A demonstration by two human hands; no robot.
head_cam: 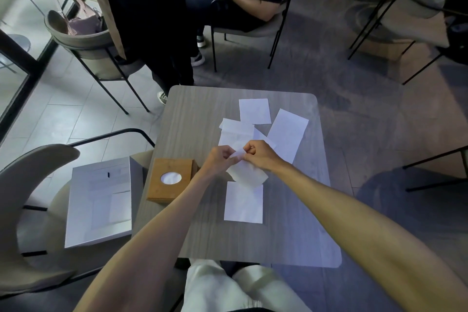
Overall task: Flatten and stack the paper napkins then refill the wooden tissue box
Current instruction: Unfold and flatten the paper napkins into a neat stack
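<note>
White paper napkin (247, 173) is pinched at its top by the left hand (219, 159) and right hand (260, 156) over the counter (202, 235) near the wooden tissue box (174, 167), so this looks like flattening, and next it needs laying flat on the napkin below (243, 202)

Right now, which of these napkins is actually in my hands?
The napkin pinched between the left hand and right hand, at the centre; the other napkins lie flat on the table, untouched.
</note>
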